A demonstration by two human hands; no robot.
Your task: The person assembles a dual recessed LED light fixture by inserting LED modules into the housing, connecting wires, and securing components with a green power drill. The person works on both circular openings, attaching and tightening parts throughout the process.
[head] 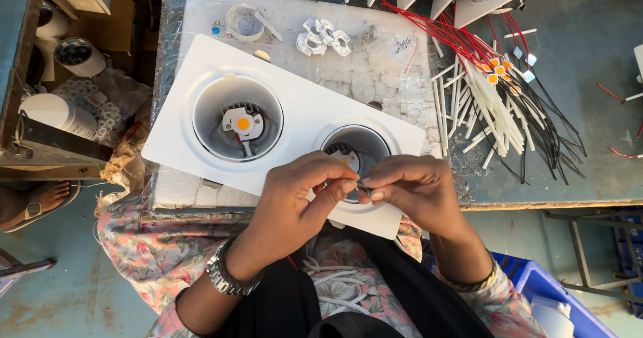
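A white rectangular twin downlight housing (pixel 301 104) lies tilted on the bench edge. Its left round cup (pixel 238 118) shows a white holder with an orange LED chip in the middle. Over the right cup (pixel 355 150) my left hand (pixel 301 201) and my right hand (pixel 412 191) meet, fingertips pinched together on a small dark part, too small to identify. A second LED chip is partly visible behind my fingers. A metal watch sits on my left wrist and a bangle on my right.
White sleeving tubes (pixel 482 110) and red and black wires with orange chips (pixel 499 70) lie right of the housing. White plastic holders (pixel 325 37) and a clear round lid (pixel 244 22) sit behind. A blue crate (pixel 549 291) stands lower right; another person's sandalled foot (pixel 40 201) is at left.
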